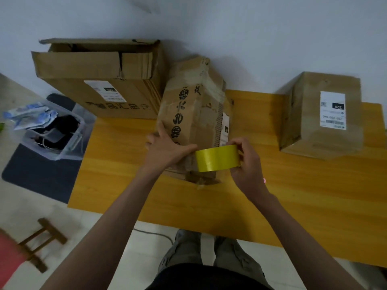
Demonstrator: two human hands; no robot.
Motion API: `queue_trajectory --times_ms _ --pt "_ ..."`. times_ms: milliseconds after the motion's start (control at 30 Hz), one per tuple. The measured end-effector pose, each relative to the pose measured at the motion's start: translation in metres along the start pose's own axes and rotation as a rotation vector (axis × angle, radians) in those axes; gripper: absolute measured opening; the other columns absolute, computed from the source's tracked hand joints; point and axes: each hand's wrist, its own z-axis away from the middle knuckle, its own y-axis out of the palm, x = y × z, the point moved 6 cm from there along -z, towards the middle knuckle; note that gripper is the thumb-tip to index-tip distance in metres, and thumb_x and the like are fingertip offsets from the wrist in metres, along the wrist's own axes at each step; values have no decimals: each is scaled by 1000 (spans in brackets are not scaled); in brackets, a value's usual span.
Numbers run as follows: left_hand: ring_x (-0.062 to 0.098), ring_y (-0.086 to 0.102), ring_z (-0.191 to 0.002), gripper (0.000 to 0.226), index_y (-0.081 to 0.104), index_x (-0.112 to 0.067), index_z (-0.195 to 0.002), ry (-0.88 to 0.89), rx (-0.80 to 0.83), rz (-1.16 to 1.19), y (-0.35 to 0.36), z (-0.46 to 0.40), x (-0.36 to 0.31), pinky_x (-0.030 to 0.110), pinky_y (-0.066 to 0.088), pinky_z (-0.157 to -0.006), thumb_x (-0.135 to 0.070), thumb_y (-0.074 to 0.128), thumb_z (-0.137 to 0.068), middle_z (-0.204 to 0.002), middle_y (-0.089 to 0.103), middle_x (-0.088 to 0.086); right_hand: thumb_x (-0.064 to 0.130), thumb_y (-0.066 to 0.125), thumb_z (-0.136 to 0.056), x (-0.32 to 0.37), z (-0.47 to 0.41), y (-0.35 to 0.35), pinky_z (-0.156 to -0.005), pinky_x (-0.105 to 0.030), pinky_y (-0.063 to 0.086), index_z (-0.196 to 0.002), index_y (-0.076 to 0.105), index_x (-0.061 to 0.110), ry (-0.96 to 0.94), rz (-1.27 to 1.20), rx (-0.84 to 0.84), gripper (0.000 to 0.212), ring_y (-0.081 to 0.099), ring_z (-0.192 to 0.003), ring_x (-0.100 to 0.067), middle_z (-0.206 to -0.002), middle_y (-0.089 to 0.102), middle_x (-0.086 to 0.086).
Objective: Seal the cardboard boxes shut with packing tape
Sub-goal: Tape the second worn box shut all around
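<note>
Yellow tape roll (pixel 217 158); brown boxes (pixel 194 114); orange-yellow wood-grain table (pixel 293 195).

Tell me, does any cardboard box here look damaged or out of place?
Yes. The crumpled brown cardboard box with black characters, mid-table, is dented, with torn cardboard at its near end, beside the yellow tape roll that the right hand holds. The large brown cardboard box at back left stands open, its flaps unsealed.
</note>
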Motion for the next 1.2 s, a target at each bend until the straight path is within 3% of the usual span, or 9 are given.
queue_trajectory --times_ms 167,300,467,667,767,867,1033,1100,1200 --pt "35 36 -136 127 11 -36 -157 -31 92 258 33 -9 16 52 40 -111 -73 77 -56 -147 30 8 -3 64 -77 5 1 -17 -70 -43 49 -103 54 8 -6 66 14 31 58 -92 -22 -100 59 -4" --pt "31 48 -133 122 13 -48 -155 -38 270 480 64 -18 39 52 50 -102 -75 81 -57 -151 38 3 0 65 -81 -15 7 -6 -63 -40 48 -108 50 15 22 247 177 35 46 -88 -11 -104 45 8" --pt "29 56 -124 91 13 -36 -161 -28 333 582 80 -34 62 42 49 -86 -44 71 -91 -146 50 6 2 60 -73 -22 8 -34 -82 -23 45 -117 55 13 18 391 161 46 44 -108 -12 -116 43 2" --pt "23 57 -122 126 23 -36 -158 -29 400 641 77 -53 92 43 50 -87 -70 82 -52 -134 57 -4 -6 41 -59 -83 28 -124 -66 -24 23 -106 54 6 182 570 -107 50 46 -91 -25 -104 49 -13" --pt "21 59 -122 136 30 -33 -157 -13 403 665 75 -66 101 43 52 -91 -80 85 -42 -136 58 -4 -10 40 -62 -107 38 -119 -62 -23 22 -105 49 5 197 565 -69 47 39 -86 -18 -105 44 -12" --pt "23 47 -137 101 28 -34 -158 29 302 570 70 -68 104 46 47 -106 -66 76 -76 -154 41 -4 -11 38 -62 -126 44 -98 -66 -13 32 -105 50 0 232 514 -29 46 35 -87 -11 -106 46 -17" --pt "22 13 -156 67 19 -14 -162 413 -234 65 71 -28 79 45 23 -124 -44 43 -107 -169 12 4 -10 38 -64 -144 55 -93 -65 -13 33 -106 50 2 247 491 -85 45 36 -87 -12 -104 46 -19" --pt "22 5 -157 66 14 -10 -162 576 -272 -88 91 -12 61 44 12 -127 -40 38 -108 -170 7 8 -11 39 -66 -148 58 -93 -66 -14 33 -106 48 5 242 490 -88 44 35 -87 -12 -103 46 -18" --pt "21 -1 -158 72 6 -9 -162 639 -207 -297 122 -5 49 46 7 -128 -51 25 -107 -171 -1 7 -11 41 -69 -156 58 -90 -61 -24 25 -106 48 7 244 483 -60 42 36 -86 -12 -102 47 -19"
